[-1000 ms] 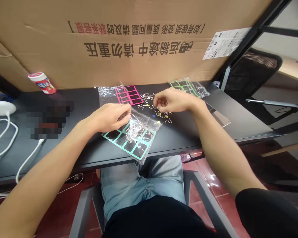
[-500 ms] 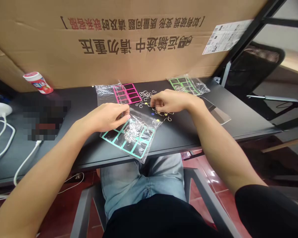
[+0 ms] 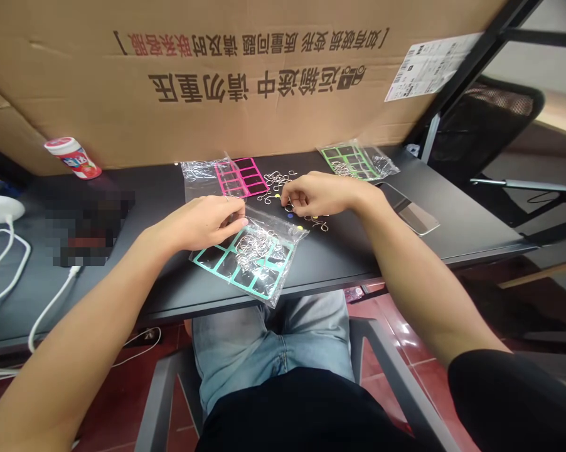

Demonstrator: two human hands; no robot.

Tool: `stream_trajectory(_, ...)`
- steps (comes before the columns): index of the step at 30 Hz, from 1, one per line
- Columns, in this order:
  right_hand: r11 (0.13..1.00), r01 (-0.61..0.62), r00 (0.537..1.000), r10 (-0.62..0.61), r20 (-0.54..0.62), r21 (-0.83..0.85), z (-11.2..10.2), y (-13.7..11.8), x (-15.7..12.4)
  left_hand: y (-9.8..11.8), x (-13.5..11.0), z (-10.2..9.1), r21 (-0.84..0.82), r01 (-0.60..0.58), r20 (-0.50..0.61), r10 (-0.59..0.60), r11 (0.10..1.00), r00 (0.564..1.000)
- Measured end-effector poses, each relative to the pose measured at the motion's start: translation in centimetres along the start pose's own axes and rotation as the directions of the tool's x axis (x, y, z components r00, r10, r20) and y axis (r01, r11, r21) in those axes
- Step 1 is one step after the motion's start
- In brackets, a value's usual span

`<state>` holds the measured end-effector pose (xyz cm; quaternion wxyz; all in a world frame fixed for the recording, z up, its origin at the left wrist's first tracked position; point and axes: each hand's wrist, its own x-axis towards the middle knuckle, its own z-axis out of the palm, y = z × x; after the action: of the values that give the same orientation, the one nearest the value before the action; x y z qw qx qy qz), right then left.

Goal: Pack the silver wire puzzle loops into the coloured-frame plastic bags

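Note:
My left hand pinches the upper edge of a clear plastic bag near the table's front. Inside the bag lie a teal grid card and a tangle of silvery wire hooks. Over loose pieces on the table, my right hand has its fingers curled together; a thin wire hook shows at the fingertips, partly hidden. More loose hooks are heaped just beyond it, and small yellow and blue dots lie below the fingers.
A pink grid card lies partly under another clear bag. At the back right is a bagged green grid card; a phone-like slab lies nearer. A red-and-white bottle stands left, against cardboard. White cables run at left.
My right hand has shifted slightly left, its fingertips now nearer the blue dot. My left hand keeps its pinch on the bag, almost unmoved.

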<state>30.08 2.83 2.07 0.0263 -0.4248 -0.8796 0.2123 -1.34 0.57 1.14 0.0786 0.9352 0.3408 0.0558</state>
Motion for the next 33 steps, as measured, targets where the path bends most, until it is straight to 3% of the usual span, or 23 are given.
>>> stream_trajectory(14,1.000,0.015,0.999,-0.014,-0.046,0.024,0.4,0.5,0.4,0.0,0.0,0.0,0.005,-0.016,-0.011,0.016,1.000,1.000)
stream_trajectory(20,0.999,0.045,0.985,-0.046,-0.165,-0.012,0.8,-0.1,0.4,0.1,0.0,-0.1,-0.005,-0.010,-0.008,0.010,1.000,1.000)
stream_trajectory(22,0.994,0.081,0.957,-0.059,-0.284,0.066,0.7,-0.4,0.2,0.1,0.0,-0.1,-0.003,-0.012,-0.009,0.012,1.000,1.000)
stream_trajectory(25,0.972,0.145,0.872,-0.038,-0.488,0.183,0.7,-0.6,-0.1,0.1,0.0,-0.1,0.010,-0.023,-0.007,0.023,1.000,1.000)
stream_trajectory(27,0.954,0.177,0.834,-0.015,-0.551,0.241,1.0,-0.9,0.1,0.1,0.0,-0.1,0.019,-0.023,-0.010,0.023,1.000,1.000)
stream_trajectory(30,0.921,0.225,0.867,-0.042,-0.496,0.317,1.8,-1.6,0.8,0.1,-0.1,0.0,0.022,-0.017,-0.038,0.017,1.000,0.999)
stream_trajectory(33,0.879,0.320,0.922,-0.204,-0.328,0.353,2.6,-2.3,1.5,0.1,-0.2,0.1,0.015,-0.031,-0.111,0.033,0.999,0.993)
